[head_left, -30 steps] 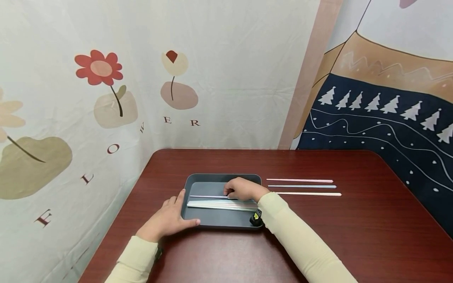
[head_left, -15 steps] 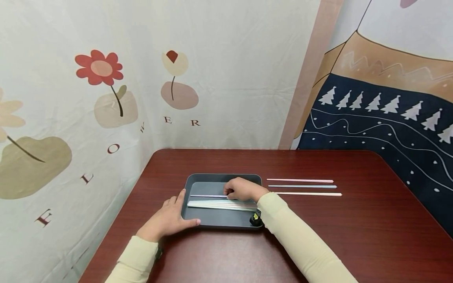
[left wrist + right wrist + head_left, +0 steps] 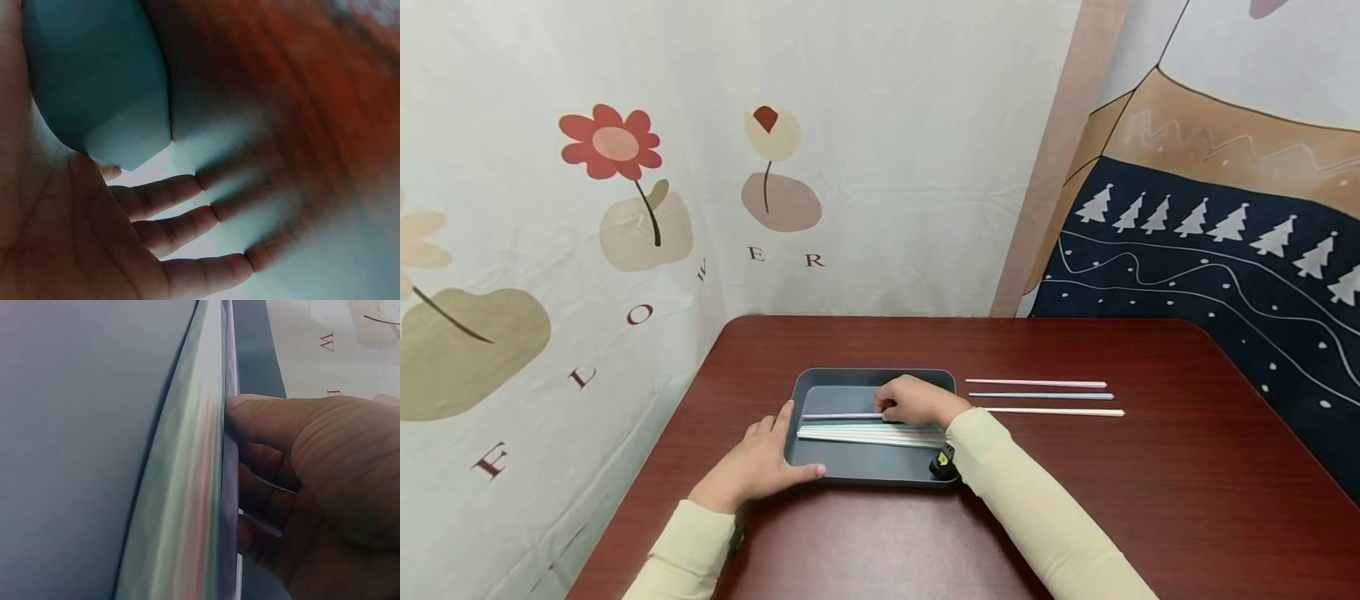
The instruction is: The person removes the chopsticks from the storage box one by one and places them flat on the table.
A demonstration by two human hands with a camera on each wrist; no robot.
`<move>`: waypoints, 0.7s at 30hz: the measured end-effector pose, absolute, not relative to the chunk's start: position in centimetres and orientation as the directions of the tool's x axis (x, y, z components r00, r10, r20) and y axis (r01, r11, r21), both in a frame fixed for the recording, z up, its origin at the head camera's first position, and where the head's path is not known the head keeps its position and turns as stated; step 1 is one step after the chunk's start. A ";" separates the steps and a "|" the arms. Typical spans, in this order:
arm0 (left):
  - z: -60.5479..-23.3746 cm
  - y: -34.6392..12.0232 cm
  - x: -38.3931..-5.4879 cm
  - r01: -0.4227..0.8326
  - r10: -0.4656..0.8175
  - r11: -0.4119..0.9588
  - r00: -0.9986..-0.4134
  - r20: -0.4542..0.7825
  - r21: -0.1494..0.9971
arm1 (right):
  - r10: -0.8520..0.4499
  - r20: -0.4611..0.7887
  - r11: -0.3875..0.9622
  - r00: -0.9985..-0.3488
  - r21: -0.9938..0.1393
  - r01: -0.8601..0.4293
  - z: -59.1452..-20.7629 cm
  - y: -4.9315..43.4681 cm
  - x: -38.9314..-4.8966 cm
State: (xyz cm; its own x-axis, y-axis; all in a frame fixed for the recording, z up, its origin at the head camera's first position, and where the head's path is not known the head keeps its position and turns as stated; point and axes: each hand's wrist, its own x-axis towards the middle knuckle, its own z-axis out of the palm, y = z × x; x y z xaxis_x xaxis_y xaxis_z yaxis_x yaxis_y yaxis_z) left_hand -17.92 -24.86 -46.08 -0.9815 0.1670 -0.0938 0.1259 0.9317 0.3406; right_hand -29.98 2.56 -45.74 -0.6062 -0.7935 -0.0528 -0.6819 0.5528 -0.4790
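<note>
A dark grey rectangular tray (image 3: pixel 872 467) lies on the table. Across its middle runs a bundle of thin pastel sticks (image 3: pixel 865 434), partly hidden on the right by the wrist. My right hand (image 3: pixel 917 402) reaches over the tray and pinches a single lilac stick (image 3: pixel 841 416) just behind the bundle. In the right wrist view, the thumb (image 3: pixel 259 415) and curled fingers close on that lilac stick (image 3: pixel 230 487), alongside the blurred bundle (image 3: pixel 181 506). My left hand (image 3: pixel 758 467) rests at the tray's left front corner, fingers straight along the side, thumb on the front rim.
Right of the tray, a pink stick (image 3: pixel 1036 383), a pale blue stick (image 3: pixel 1041 396) and a cream stick (image 3: pixel 1060 412) lie parallel on the reddish-brown table (image 3: pixel 1150 500). A flower-printed cloth (image 3: pixel 910 167) hangs behind the table.
The lilac stick shifts very slightly in my right hand's pinch. Both hands, the tray and the other sticks stay in place.
</note>
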 end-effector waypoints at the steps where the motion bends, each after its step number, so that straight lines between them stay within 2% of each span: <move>1: -46.1 -24.9 -17.9 0.124 0.165 0.932 -0.981 -0.096 0.340 | -0.796 -0.049 0.549 -0.603 -0.479 -0.685 -45.7 2.6 -30.0; 21: -46.1 -25.0 -17.9 0.135 0.173 0.930 -0.981 -0.083 0.342 | -0.790 -0.011 0.534 -0.613 -0.504 -0.679 -43.3 2.9 -29.3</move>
